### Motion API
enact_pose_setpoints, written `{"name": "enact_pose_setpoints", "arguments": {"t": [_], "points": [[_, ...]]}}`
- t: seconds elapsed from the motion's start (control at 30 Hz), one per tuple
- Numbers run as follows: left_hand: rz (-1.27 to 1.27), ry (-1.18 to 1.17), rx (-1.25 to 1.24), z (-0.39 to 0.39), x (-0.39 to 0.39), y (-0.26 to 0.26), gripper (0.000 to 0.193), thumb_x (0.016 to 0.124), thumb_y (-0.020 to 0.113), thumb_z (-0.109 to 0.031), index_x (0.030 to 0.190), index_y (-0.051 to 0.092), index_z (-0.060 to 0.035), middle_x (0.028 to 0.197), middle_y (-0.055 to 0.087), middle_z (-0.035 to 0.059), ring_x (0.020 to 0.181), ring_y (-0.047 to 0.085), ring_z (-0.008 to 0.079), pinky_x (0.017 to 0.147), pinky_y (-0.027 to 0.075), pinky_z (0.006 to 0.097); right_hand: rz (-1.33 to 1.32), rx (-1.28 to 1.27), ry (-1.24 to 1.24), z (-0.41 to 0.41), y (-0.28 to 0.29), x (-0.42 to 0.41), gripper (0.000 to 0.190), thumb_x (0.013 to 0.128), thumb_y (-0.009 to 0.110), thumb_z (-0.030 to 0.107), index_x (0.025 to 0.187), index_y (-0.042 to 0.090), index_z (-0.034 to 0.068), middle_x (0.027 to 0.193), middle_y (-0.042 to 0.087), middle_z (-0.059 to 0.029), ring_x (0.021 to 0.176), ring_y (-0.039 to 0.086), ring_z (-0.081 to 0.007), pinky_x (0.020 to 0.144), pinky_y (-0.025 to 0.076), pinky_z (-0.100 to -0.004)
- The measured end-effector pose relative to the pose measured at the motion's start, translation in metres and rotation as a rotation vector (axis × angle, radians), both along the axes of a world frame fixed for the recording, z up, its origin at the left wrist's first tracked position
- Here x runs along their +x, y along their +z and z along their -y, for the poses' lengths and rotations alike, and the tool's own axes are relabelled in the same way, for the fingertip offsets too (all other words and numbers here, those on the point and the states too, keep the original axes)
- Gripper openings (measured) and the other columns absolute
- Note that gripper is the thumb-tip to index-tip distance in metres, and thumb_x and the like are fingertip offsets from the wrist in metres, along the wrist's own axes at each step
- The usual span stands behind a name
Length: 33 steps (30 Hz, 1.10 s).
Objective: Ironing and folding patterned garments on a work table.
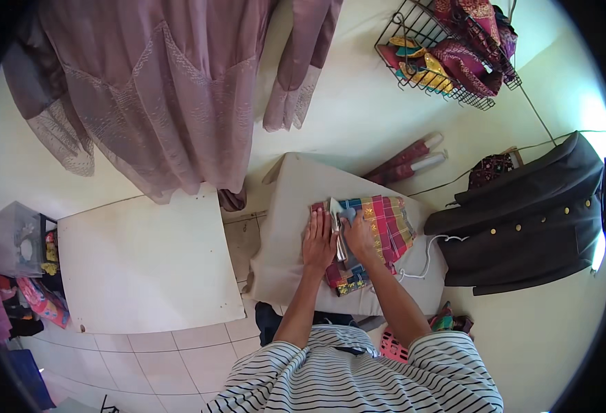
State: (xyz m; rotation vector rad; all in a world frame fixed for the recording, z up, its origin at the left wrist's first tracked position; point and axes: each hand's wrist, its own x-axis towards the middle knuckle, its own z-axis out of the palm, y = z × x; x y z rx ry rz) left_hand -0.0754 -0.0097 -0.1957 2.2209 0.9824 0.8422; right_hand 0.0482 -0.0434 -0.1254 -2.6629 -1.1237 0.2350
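A clothes iron with a blue-grey handle lies tilted across plaid cloth in red, yellow and blue with gold flower motifs. Wrapped around its handle is my right hand. My left hand rests flat on the cloth's left part, just beside the iron's edge, fingers stretched out. Beneath the cloth is a board covered in beige fabric. From the right of the cloth a white cord curls towards a dark jacket. My hands partly hide the iron and the cloth.
A mauve dress hangs at upper left above a white table. On the right hangs a dark jacket with gold buttons. Fabric rolls lean behind the board. High on the wall, a wire basket holds folded cloths. A pink plastic basket stands below.
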Motion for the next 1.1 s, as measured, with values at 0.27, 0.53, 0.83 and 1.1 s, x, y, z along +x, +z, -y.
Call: {"name": "enact_pose_setpoints", "arguments": {"t": [0.27,0.53,0.83,1.1], "points": [[-0.144,0.082,0.009,-0.009,0.013,0.008,0.055,0.107,0.043,-0.032,0.153,0.042,-0.0015,0.160,0.039,0.0211,0.150,0.034,0.0358,0.122,0.027,0.0493,-0.060,0.085,0.044,0.005,0.005,-0.004,0.041,0.099,0.063,0.030,0.113,0.048,-0.004,0.090,0.066,-0.0392,0.087,0.065,-0.0571,0.075,0.054,-0.0618],[0.490,-0.216,-0.259,-0.025,0.040,0.010,0.053,0.111,0.029,-0.030,0.152,0.040,0.0014,0.158,0.039,0.0249,0.150,0.032,0.0400,0.124,0.024,0.0474,0.061,-0.191,0.510,0.024,0.005,0.030,0.059,0.094,0.066,0.042,0.126,0.053,-0.006,0.089,0.068,-0.0363,0.082,0.067,-0.0556,0.072,0.054,-0.0624],[0.366,-0.196,-0.285,-0.020,0.055,0.006,0.056,0.112,0.021,-0.028,0.153,0.035,0.0075,0.160,0.034,0.0279,0.152,0.028,0.0417,0.126,0.021,0.0464,-0.079,-0.002,-0.105,-0.010,-0.003,0.021,0.063,0.098,0.062,0.047,0.131,0.051,-0.006,0.094,0.067,-0.0380,0.091,0.066,-0.0561,0.078,0.055,-0.0603],[0.014,-0.198,0.023,-0.010,0.061,0.007,0.055,0.107,0.036,-0.024,0.153,0.036,0.0059,0.160,0.034,0.0275,0.152,0.029,0.0387,0.127,0.021,0.0464,-0.035,0.071,-0.033,0.002,0.008,0.029,0.064,0.100,0.059,0.045,0.140,0.043,-0.003,0.097,0.067,-0.0374,0.092,0.065,-0.0565,0.079,0.053,-0.0614]]}}
